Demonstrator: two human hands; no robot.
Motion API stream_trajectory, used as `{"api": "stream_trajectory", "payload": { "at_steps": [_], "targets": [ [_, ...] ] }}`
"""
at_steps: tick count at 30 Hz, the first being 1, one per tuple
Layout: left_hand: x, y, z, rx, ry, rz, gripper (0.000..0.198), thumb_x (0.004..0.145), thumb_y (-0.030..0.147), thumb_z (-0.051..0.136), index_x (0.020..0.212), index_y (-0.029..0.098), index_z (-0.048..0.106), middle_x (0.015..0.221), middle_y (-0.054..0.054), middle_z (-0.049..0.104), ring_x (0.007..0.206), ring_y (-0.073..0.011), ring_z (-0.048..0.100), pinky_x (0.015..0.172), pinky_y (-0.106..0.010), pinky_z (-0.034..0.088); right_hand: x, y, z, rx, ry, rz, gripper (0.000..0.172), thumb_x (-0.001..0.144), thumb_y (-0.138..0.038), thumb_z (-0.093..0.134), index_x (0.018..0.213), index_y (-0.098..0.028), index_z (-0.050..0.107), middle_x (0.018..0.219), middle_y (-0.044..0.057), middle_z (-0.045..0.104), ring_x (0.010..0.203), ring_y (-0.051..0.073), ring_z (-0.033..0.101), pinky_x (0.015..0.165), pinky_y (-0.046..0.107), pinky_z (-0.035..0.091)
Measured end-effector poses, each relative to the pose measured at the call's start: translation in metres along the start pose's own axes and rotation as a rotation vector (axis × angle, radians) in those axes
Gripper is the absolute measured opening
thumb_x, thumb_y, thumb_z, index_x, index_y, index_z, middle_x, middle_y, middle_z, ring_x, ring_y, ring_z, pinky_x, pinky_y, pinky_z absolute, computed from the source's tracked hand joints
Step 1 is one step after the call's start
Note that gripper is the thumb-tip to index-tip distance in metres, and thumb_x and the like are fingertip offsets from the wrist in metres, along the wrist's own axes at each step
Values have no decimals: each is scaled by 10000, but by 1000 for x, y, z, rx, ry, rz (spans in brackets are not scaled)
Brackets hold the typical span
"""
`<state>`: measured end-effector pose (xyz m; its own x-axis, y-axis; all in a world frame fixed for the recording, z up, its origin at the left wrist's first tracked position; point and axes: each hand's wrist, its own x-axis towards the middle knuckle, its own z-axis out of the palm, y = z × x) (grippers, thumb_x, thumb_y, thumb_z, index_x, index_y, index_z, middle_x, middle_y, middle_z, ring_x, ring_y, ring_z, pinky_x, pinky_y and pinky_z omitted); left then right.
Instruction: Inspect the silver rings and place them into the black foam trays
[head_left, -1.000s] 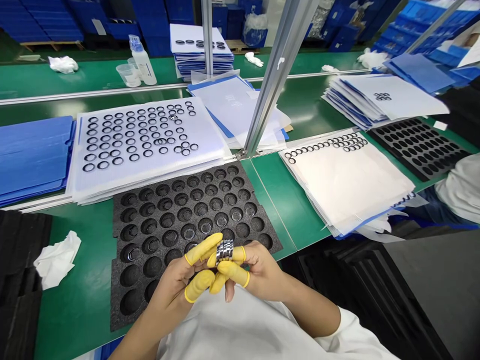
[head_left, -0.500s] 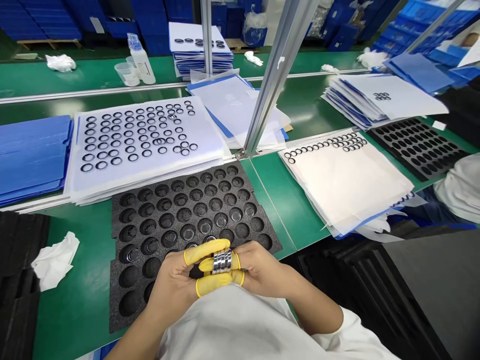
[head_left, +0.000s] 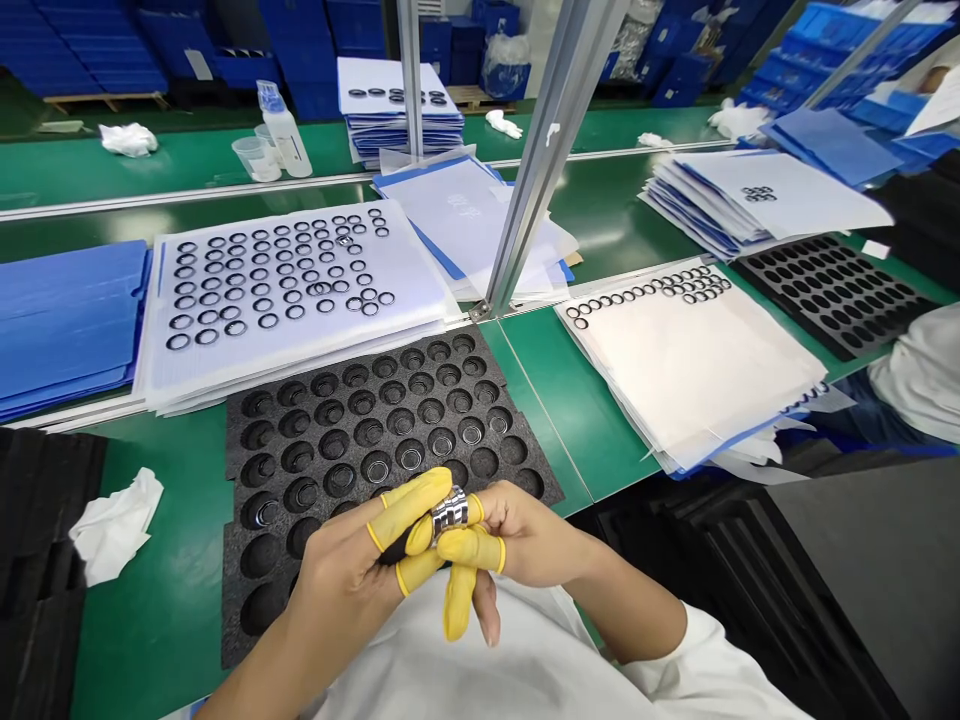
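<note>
Both hands meet low in the middle, over the near edge of a black foam tray (head_left: 300, 400) with round pockets. My left hand (head_left: 352, 570) and my right hand (head_left: 517, 540) wear yellow finger cots and pinch a short stack of shiny metal rings (head_left: 448, 512) between their fingertips. Several tray pockets in the middle rows hold single rings (head_left: 442, 444). Beyond the tray lies a white sheet (head_left: 420, 270) covered with rows of loose dark rings (head_left: 262, 280).
A slanted aluminium post (head_left: 540, 160) rises behind the tray. To the right lie a paper stack (head_left: 697, 370) with rings along its far edge, another black tray (head_left: 832, 295) and a co-worker's white sleeve (head_left: 922, 375). Blue sheets (head_left: 67, 310) and a white rag (head_left: 112, 520) lie left.
The ring stack stayed pinched between both hands and tilted slightly. My right hand's lower fingers have dropped and stretched downward.
</note>
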<state>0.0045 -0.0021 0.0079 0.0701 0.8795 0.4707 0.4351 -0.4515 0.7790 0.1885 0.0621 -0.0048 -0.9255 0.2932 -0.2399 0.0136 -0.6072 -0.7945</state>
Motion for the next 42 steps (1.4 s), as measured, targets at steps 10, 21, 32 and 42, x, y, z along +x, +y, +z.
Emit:
{"api": "stream_trajectory", "payload": {
  "at_steps": [10, 21, 32, 42],
  "targets": [
    [-22, -10, -7, -113, -139, -230, 684, 846, 311, 792, 1483, 316, 543, 1173, -68, 792, 896, -232, 789, 802, -276, 640, -7, -3, 7, -207, 108, -207, 570, 918, -638, 610, 1017, -92, 741, 654, 53, 755, 403, 96, 635, 496, 190, 532],
    [-29, -5, -7, -116, -130, -250, 475, 930, 373, 685, 1392, 271, 639, 888, -32, 798, 664, -159, 685, 648, -228, 557, -1, 2, 2, -558, 128, -428, 630, 1010, -644, 424, 977, -96, 734, 814, 126, 799, 574, 121, 733, 642, 225, 607],
    [-1, 6, -4, -33, -46, -89, 665, 891, 161, 721, 1490, 365, 518, 935, 29, 814, 699, -132, 741, 685, -193, 607, 13, 9, -15, -904, 149, -699, 696, 1040, -660, 285, 874, -166, 745, 651, 78, 755, 605, 131, 718, 612, 218, 535],
    [0, -10, -1, -86, 13, -54, 619, 813, 134, 777, 1378, 353, 650, 984, 16, 821, 695, -153, 746, 610, -209, 614, 13, 7, -18, -1172, 292, -820, 597, 1098, -519, 292, 759, -186, 655, 552, 23, 676, 563, 115, 664, 587, 217, 487]
  ]
}}
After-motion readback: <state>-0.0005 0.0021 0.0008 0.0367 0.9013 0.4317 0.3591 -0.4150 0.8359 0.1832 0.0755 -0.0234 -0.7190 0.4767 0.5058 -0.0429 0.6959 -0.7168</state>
